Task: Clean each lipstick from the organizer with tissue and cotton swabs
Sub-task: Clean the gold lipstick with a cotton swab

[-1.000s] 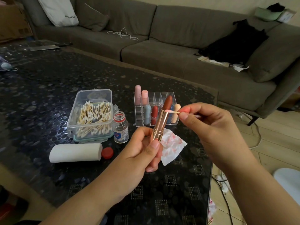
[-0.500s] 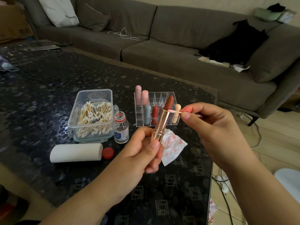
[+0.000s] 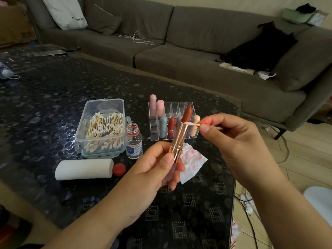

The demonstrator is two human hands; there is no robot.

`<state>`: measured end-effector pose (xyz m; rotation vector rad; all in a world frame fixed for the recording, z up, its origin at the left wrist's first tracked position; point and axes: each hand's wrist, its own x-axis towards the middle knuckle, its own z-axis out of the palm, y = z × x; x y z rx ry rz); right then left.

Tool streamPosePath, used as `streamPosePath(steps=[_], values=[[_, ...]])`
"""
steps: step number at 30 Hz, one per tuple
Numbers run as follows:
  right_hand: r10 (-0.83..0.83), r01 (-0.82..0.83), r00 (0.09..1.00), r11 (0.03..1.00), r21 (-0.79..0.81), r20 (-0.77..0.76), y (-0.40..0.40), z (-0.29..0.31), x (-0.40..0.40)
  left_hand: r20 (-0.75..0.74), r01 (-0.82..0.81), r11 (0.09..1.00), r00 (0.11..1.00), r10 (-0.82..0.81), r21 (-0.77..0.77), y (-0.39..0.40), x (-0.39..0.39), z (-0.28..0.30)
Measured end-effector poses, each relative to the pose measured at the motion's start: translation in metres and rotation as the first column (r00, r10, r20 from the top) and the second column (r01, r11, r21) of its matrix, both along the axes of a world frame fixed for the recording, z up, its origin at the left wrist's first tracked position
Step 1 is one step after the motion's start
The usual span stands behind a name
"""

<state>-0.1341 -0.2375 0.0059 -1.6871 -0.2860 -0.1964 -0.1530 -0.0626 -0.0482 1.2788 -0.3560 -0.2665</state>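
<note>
My left hand point(image 3: 156, 168) grips a rose-gold lipstick point(image 3: 179, 139) upright above the table, its brown-red bullet extended. My right hand point(image 3: 231, 139) pinches a cotton swab point(image 3: 193, 123), whose pink-stained tip touches the rim of the gold tube. Behind them stands the clear acrylic organizer point(image 3: 179, 106) holding several capped lipsticks. A tissue point(image 3: 192, 162) smeared with red lies on the table under the lipstick.
A clear box of cotton swabs point(image 3: 102, 126) sits left of the organizer, with an open small bottle point(image 3: 133, 141), its red cap point(image 3: 119, 169) and a white tissue roll point(image 3: 84, 168) nearby. The table's right edge point(image 3: 233, 194) drops to floor with cables. A grey sofa point(image 3: 179, 51) lies beyond.
The swab tip has stayed at the tube's rim, shifting only slightly along it. Both hands hold nearly the same position.
</note>
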Motion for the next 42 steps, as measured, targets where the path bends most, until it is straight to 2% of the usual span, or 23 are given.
streamPosePath(steps=[13, 20, 30, 42], values=[[-0.004, 0.004, 1.000, 1.000, 0.024, -0.003, -0.0006, -0.0001, 0.0000, -0.066, 0.030, 0.999, 0.997, -0.032, -0.041, 0.0003, -0.0017, 0.0015], [0.001, -0.001, 1.000, 1.000, 0.006, 0.001, -0.0003, -0.0009, 0.0006, 0.016, 0.024, 1.000, 1.000, -0.024, 0.000, -0.0011, -0.0012, 0.0004], [-0.003, 0.003, 1.000, 1.000, 0.024, 0.000, -0.0009, -0.0005, 0.0007, -0.034, 0.054, 0.992, 0.998, -0.058, -0.114, 0.0005, -0.0027, 0.0031], [0.022, -0.023, 1.000, 0.999, 0.030, 0.009, -0.0009, -0.0006, 0.0001, -0.036, 0.073, 0.993, 0.996, -0.077, -0.089, 0.0007, -0.0027, 0.0026]])
